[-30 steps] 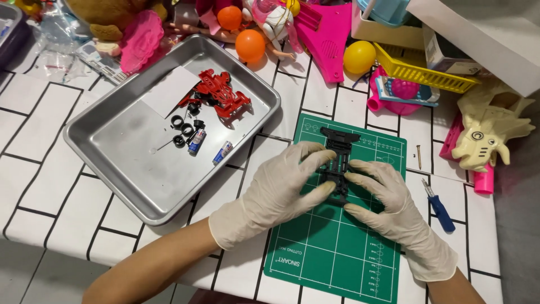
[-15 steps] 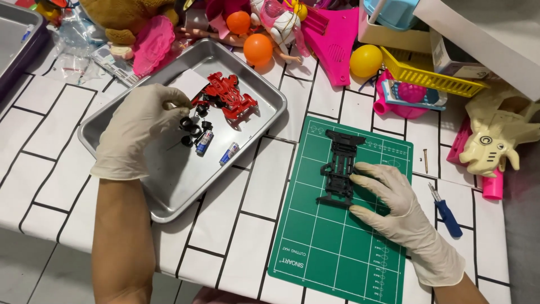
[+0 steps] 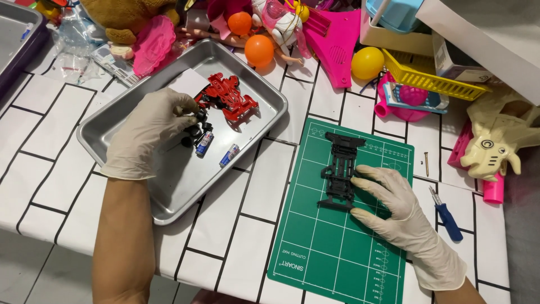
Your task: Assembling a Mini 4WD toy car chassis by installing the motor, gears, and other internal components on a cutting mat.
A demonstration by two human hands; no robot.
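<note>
My gloved left hand [image 3: 147, 134] reaches into the metal tray [image 3: 185, 188], its fingertips curled onto a small black wheel [image 3: 196, 117] among a few loose wheels. Beside them lie a red toy-car body [image 3: 229, 98] and two small batteries [image 3: 204, 143]. My gloved right hand [image 3: 400, 211] lies flat on the green cutting mat [image 3: 337, 253], fingers spread. Its fingertips touch the right side of the black toy-car chassis [image 3: 340, 169], which lies on the mat.
A blue-handled screwdriver [image 3: 447, 213] and a small nail [image 3: 426, 163] lie right of the mat. Toys crowd the back: orange balls [image 3: 259, 50], a yellow ball [image 3: 367, 62], a yellow basket [image 3: 433, 83], a cream toy figure [image 3: 495, 147]. Another tray [image 3: 17, 34] sits far left.
My left hand left the chassis and moved left into the tray, where it closed onto the black wheels. My right hand stayed by the chassis.
</note>
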